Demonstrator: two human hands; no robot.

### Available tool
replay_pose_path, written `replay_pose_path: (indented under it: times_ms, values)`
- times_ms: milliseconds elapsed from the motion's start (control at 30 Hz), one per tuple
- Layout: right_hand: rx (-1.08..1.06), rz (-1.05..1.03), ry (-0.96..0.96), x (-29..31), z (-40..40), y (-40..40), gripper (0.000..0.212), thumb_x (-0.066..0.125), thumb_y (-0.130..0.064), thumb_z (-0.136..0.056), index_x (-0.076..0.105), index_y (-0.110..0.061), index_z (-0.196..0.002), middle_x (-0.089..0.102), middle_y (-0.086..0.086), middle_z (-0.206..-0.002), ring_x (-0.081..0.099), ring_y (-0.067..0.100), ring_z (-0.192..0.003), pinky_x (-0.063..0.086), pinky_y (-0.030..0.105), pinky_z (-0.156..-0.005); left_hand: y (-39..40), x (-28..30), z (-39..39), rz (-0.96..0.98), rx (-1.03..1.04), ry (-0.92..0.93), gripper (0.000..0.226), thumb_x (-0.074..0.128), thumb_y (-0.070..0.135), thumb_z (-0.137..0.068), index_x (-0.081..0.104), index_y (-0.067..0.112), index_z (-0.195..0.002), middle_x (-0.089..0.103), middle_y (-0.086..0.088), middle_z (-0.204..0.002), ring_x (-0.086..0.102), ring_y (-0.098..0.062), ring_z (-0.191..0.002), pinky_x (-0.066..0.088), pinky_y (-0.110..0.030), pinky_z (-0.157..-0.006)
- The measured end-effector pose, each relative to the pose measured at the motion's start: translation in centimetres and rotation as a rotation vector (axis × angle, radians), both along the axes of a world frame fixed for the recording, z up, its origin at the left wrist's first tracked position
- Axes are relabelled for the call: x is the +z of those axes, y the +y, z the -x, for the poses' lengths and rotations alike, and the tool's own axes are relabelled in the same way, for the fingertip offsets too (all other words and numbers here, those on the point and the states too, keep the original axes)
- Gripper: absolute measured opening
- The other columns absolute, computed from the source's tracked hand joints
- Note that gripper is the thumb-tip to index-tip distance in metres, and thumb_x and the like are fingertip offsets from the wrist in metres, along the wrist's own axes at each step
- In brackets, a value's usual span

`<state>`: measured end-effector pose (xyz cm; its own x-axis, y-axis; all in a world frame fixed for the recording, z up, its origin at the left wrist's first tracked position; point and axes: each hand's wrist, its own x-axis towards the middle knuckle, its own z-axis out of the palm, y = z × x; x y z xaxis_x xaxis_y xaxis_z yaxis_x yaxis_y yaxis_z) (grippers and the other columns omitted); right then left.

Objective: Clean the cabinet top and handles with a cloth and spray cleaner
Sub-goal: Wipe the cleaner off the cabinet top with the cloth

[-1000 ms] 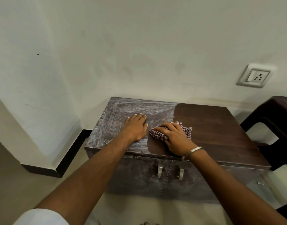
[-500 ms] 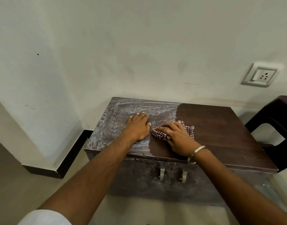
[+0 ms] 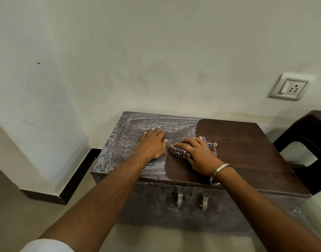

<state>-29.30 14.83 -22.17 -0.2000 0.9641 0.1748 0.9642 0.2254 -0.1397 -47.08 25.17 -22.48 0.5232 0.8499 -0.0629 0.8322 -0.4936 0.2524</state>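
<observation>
We press the checked cloth (image 3: 193, 149) flat under our right hand (image 3: 197, 155), fingers curled over it, right at the border on the cabinet top (image 3: 247, 151) where clean dark wood meets the chalky film. The dirty stretch lies to the cloth's left, running front to back — and our left hand (image 3: 153, 144) rests on it with fingers straight, palm down, holding nothing, just beside the cloth. The right hand is the one placed to sweep leftward; the left hand probably has to shift first. The two handles (image 3: 191, 200) sit below the cloth, untouched — no spray bottle shows.
</observation>
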Motion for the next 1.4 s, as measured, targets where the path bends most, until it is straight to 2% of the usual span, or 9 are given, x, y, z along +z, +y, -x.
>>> replay_pose_path:
  times_ms: [200,267,467,733,933,1200,1400]
  values:
    - [-0.088,0.039,-0.074,0.5,-0.9,1.6,0.046,0.044,-0.031,-0.097,0.036,-0.031,-0.143,0.036,0.001,-0.147,0.028,0.028,-0.134,0.014,0.034,-0.114,0.2,0.1,-0.1,-0.012,-0.013,0.001,0.056,0.025,0.039,-0.104,0.014,0.018,-0.156,0.008,-0.003,-0.164,0.005,-0.022,-0.151,0.004,-0.044,-0.123]
    - [-0.104,0.051,-0.057,0.5,-0.1,2.3,0.046,0.043,-0.032,-0.097,0.035,-0.033,-0.143,0.035,0.0,-0.147,0.027,0.029,-0.134,0.017,0.036,-0.115,0.4,0.0,-0.2,-0.013,-0.011,0.003,0.056,0.025,0.039,-0.104,0.015,0.018,-0.156,0.008,-0.002,-0.164,0.005,-0.022,-0.151,0.004,-0.044,-0.123]
    - [-0.003,-0.001,-0.025,0.0,0.2,1.0,0.045,0.048,-0.027,-0.096,0.043,-0.026,-0.14,0.041,0.003,-0.143,0.032,0.029,-0.129,0.02,0.035,-0.112,0.9,-0.2,-0.4,-0.018,-0.007,0.008,0.057,0.026,0.04,-0.104,0.016,0.018,-0.155,0.01,-0.002,-0.164,0.007,-0.022,-0.151,0.007,-0.044,-0.123]
    - [-0.108,0.033,-0.052,0.5,-0.4,3.0,0.045,0.044,-0.03,-0.097,0.038,-0.03,-0.142,0.038,0.001,-0.146,0.028,0.029,-0.133,0.016,0.035,-0.114,0.9,0.0,-0.4,-0.017,-0.012,-0.009,0.056,0.025,0.039,-0.104,0.017,0.019,-0.155,0.011,-0.002,-0.163,0.007,-0.022,-0.15,0.006,-0.044,-0.123]
    - [-0.018,0.01,-0.023,0.3,-0.4,1.7,0.045,0.048,-0.027,-0.096,0.042,-0.026,-0.141,0.04,0.001,-0.143,0.031,0.028,-0.13,0.018,0.034,-0.113,1.1,0.2,-0.5,-0.019,-0.014,0.001,0.055,0.025,0.038,-0.104,0.016,0.019,-0.155,0.01,-0.002,-0.163,0.007,-0.022,-0.15,0.007,-0.044,-0.123]
    - [-0.101,0.03,-0.06,0.7,-0.3,3.6,0.046,0.043,-0.029,-0.097,0.038,-0.031,-0.142,0.037,0.001,-0.146,0.029,0.029,-0.133,0.016,0.033,-0.113,1.7,-0.1,-0.7,-0.029,-0.008,0.005,0.055,0.024,0.039,-0.104,0.016,0.02,-0.155,0.01,-0.002,-0.164,0.007,-0.022,-0.151,0.008,-0.045,-0.122]
    - [-0.032,-0.003,-0.048,0.4,0.4,2.4,0.047,0.046,-0.026,-0.096,0.039,-0.026,-0.143,0.037,0.001,-0.146,0.028,0.026,-0.131,0.015,0.031,-0.113,2.2,-0.2,-1.1,-0.017,-0.003,-0.002,0.055,0.026,0.038,-0.105,0.017,0.019,-0.156,0.009,-0.001,-0.164,0.007,-0.022,-0.151,0.008,-0.044,-0.122]
